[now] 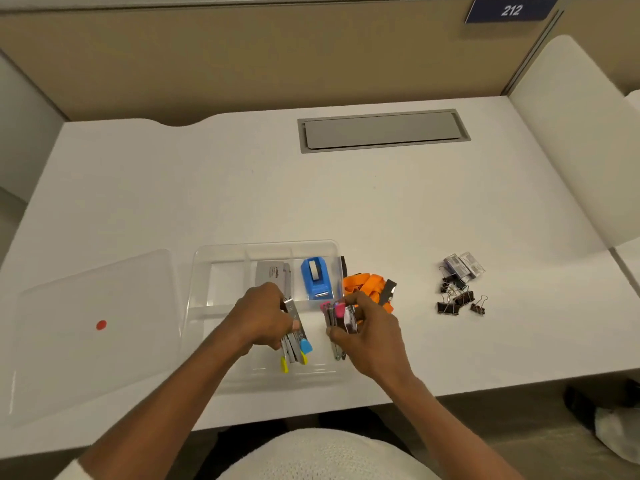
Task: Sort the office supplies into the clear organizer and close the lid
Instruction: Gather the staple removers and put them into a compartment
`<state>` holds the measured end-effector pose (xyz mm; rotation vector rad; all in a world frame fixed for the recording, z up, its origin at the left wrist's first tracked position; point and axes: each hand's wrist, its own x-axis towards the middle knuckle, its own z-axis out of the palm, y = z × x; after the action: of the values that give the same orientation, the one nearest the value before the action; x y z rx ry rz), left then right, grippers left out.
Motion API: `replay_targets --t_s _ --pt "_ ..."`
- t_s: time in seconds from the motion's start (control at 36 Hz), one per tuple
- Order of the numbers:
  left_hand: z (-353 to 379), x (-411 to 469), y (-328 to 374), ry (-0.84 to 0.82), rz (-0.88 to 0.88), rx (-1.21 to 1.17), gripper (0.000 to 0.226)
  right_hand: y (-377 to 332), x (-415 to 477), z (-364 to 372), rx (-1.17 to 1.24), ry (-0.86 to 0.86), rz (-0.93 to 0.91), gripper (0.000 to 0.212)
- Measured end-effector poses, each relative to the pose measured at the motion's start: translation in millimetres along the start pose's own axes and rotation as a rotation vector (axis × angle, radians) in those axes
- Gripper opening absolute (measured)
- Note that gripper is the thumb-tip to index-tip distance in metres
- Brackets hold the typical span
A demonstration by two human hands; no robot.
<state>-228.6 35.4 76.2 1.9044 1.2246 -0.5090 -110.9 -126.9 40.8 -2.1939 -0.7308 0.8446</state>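
The clear organizer (pixel 201 271) sits open on the white desk, with a blue tape dispenser (pixel 314 277) and a grey card pack (pixel 272 273) in its back compartments. My left hand (pixel 258 318) grips a bundle of metal staplers with blue and yellow ends (pixel 297 348) over the organizer's front part. My right hand (pixel 367 332) holds staplers with pink ends (pixel 341 315) at the organizer's right edge. The clear lid (pixel 93 327), marked with a red dot, lies flat to the left. An orange lanyard (pixel 367 284) lies just right of the organizer.
Several black binder clips (pixel 457 297) and small staple boxes (pixel 464 266) lie on the desk to the right. A grey cable hatch (pixel 382 129) is set into the back of the desk. Beige partition walls close off the back and right.
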Motion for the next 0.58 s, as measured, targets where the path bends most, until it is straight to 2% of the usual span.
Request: replay_targets --t_s 0.22,0.31,0.47,0.58 --pt "13 2 -20 0.059 0.029 0.052 0.022 -12 5 56 -0.487 -0.007 -0.123 0.044" --pt "12 4 -26 0.049 0.026 0.081 0.027 -12 9 70 -0.647 -0.041 -0.12 0.052" --pt "11 10 -22 0.024 0.037 0.141 0.023 -14 8 71 -0.702 -0.034 -0.112 0.056" --pt "16 17 -9 -0.023 0.044 0.207 0.035 -20 -7 46 -0.743 0.085 -0.117 0.04"
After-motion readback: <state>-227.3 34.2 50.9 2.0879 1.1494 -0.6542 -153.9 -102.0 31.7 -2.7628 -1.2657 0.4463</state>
